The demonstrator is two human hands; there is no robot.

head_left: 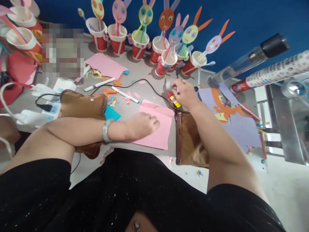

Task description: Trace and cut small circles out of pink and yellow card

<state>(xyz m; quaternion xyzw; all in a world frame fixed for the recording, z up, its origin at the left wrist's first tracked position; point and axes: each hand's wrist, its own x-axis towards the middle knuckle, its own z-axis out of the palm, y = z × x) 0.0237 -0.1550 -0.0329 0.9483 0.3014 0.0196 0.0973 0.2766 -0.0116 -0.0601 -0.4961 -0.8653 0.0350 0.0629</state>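
Pink paper point(164, 127) lies flat at the table's point(146, 70) near edge, squarely before the person, presumably for easy reach; the left hand point(144, 125), fingers curled inward, is over it, though blur hides whether anything is gripped. The right hand point(185, 93), fingers drawn together, is just beside a red-and-yellow glue stick point(174, 99); whether it holds anything cannot be told. Red cups point(118, 44) bearing oval faces point(119, 11) line the back, apparently to leave working room
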